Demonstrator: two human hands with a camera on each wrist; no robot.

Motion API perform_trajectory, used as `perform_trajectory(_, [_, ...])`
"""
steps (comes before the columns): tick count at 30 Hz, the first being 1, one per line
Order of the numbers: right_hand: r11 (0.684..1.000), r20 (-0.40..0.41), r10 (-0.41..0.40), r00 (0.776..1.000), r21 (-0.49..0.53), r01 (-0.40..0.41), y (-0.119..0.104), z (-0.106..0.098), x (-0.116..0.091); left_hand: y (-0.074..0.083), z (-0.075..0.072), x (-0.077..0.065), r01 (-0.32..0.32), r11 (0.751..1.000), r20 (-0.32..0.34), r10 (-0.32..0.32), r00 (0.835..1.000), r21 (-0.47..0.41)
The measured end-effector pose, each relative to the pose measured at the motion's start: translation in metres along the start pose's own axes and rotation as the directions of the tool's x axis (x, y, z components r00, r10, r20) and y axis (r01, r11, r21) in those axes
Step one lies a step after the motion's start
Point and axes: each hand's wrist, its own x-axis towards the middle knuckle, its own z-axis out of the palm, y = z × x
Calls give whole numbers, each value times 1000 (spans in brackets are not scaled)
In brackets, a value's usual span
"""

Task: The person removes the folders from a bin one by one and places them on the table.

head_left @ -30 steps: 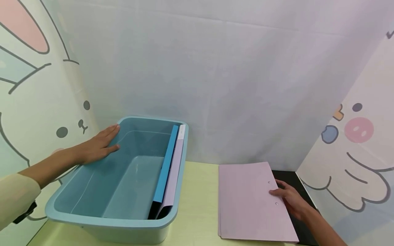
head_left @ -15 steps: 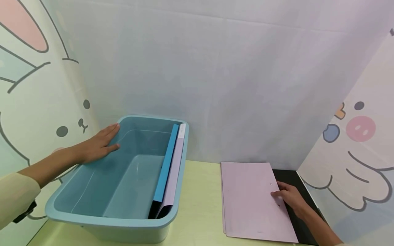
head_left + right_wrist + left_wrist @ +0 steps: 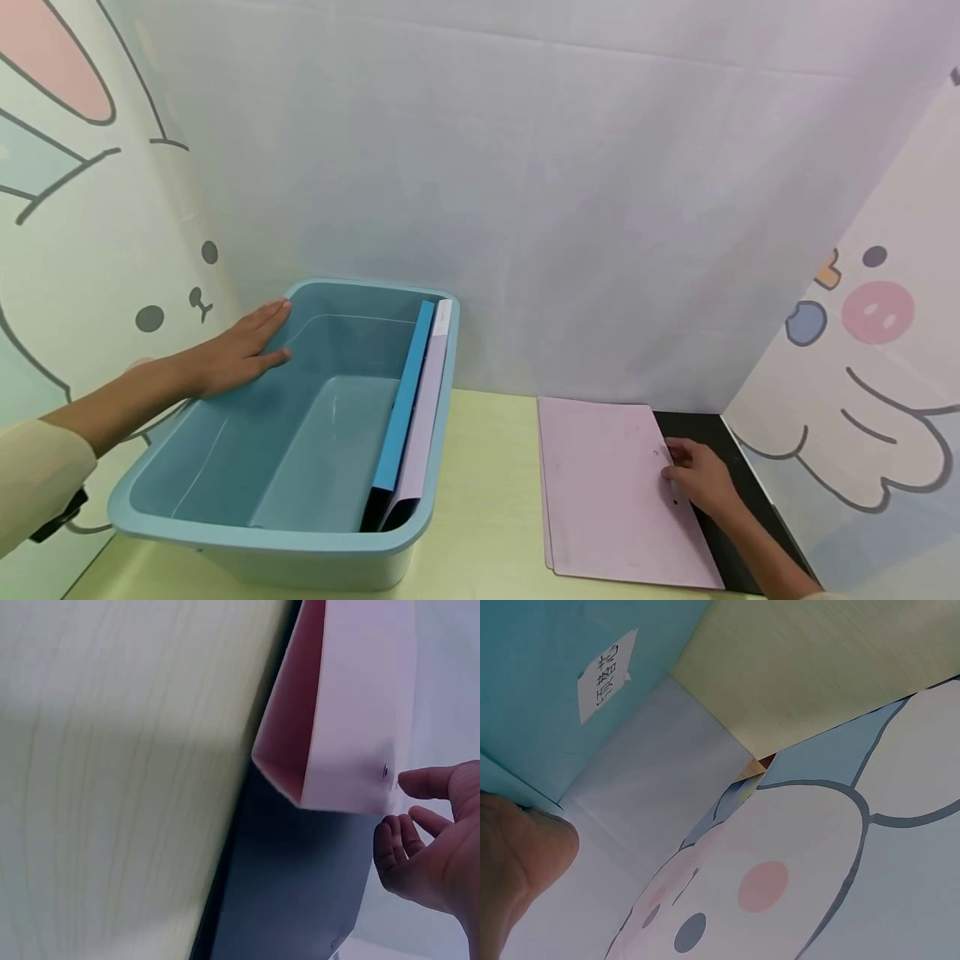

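On the right of the head view lies a pale pink binder (image 3: 607, 492), its spine toward my right hand (image 3: 701, 475). That hand pinches the spine edge, thumb over the cover beside the rivets and fingers curled below. In the right wrist view the binder's end (image 3: 292, 750) shows its covers apart over a black binder (image 3: 289, 877). My left hand (image 3: 232, 354) rests with straight fingers on the left rim of a blue plastic tub (image 3: 262, 542). Only its edge (image 3: 529, 855) shows in the left wrist view.
Inside the tub, against its right wall, stand a blue binder (image 3: 405, 400) and a lilac binder (image 3: 427, 417). Both stand on edge. A pale yellow table (image 3: 487, 500) carries everything. A white curtain (image 3: 525, 208) closes off the back, with cartoon-printed panels (image 3: 847, 400) at the sides.
The pink binder has shifted slightly and its far right corner has moved left, baring more of the black binder. My right fingers have curled more at the spine. The left hand stays put.
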Motion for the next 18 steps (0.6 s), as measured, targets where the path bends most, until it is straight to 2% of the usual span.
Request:
perform_trajectory(5, [985,3,-152,988,-80,152,-25,12,-4,2,0,-2,6,1000,-2,-6,1000,3])
perform_trajectory(8, [955,40,-271,962,-111,273,-42,24,-7,1,0,-2,10,1000,0,-10,1000,1])
perform_trajectory(11, [923,112,-349,930,-132,362,-60,35,-12,0,0,-1,7,1000,2,-7,1000,-6])
perform_trajectory(14, [907,211,-377,902,-113,405,-77,45,-17,-1,-1,0,4,1000,2,-4,1000,-7])
perform_trajectory(18, [903,326,-375,868,-82,421,-94,58,-21,0,-1,1,4,1000,2,-4,1000,-7])
